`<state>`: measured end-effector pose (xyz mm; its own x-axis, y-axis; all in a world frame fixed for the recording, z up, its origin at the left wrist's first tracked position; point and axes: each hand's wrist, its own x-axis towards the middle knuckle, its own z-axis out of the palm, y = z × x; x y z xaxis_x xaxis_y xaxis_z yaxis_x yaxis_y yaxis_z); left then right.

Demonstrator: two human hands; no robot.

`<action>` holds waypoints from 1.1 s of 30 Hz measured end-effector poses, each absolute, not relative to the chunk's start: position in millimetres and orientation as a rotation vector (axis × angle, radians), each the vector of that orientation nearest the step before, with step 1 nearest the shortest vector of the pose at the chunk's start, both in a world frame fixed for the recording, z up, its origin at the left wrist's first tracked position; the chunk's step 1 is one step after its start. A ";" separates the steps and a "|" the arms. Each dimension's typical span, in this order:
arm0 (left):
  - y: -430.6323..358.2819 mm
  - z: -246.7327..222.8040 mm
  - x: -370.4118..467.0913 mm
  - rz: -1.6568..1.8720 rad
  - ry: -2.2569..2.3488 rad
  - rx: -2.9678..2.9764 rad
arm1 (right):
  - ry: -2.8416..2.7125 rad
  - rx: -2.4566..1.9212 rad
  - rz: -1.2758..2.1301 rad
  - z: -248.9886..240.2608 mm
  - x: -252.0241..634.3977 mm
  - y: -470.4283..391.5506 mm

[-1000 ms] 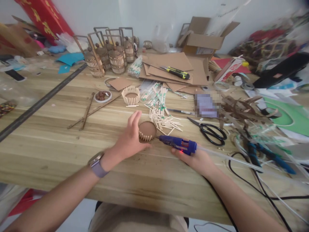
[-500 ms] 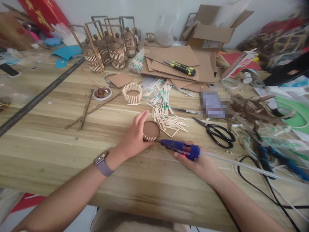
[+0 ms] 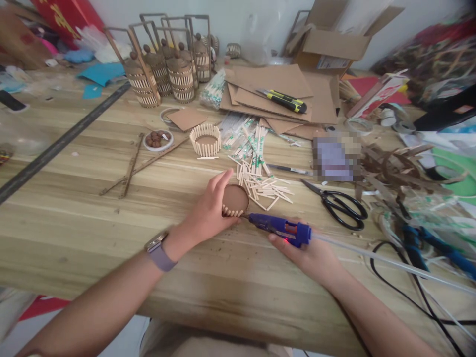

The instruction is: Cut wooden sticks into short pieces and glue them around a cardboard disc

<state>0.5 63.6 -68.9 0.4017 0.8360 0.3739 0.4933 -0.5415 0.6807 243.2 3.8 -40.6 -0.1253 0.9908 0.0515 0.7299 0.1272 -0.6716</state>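
Note:
My left hand (image 3: 210, 208) grips the left side of a round brown cardboard base (image 3: 235, 198), its thumb along the near edge. Short wooden sticks line part of the near rim. My right hand (image 3: 308, 253) is wrapped round a blue hot glue gun (image 3: 278, 228) with a small red light lit. The gun's nozzle meets the near right rim of the base, and a long clear glue stick (image 3: 357, 250) juts from its back. Cut sticks (image 3: 262, 186) lie scattered just behind the base. Farther back stands a finished-looking ring of upright sticks (image 3: 206, 141).
Black scissors (image 3: 344, 208) lie to the right, beyond them pliers (image 3: 414, 245) and a black cable (image 3: 375, 263). A box cutter (image 3: 284, 100) rests on stacked cardboard (image 3: 320, 94). Several lantern-like stick cages (image 3: 180, 74) stand at the back. A small bowl (image 3: 158, 148) holds brown beads.
The view has shifted slightly, so things on the table sit a little farther right. Both hands keep their hold, and the nozzle stays at the rim of the base.

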 end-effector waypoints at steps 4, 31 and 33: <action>63.8 -69.0 0.7 0.982 1.133 2.189 | -1.915 -1.639 0.677 -40.5 241.9 4.1; 64.2 -68.5 0.4 0.963 1.155 2.182 | -1.907 -1.671 0.655 -43.4 243.2 2.4; 64.2 -68.2 0.4 0.963 1.151 2.180 | -1.903 -1.679 0.660 -43.6 243.1 2.2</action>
<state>0.4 64.2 -68.2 0.3954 0.8465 0.3566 0.5008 -0.5241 0.6888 243.1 2.2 -43.6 -0.1026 0.9930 0.0592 0.7432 0.1161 -0.6589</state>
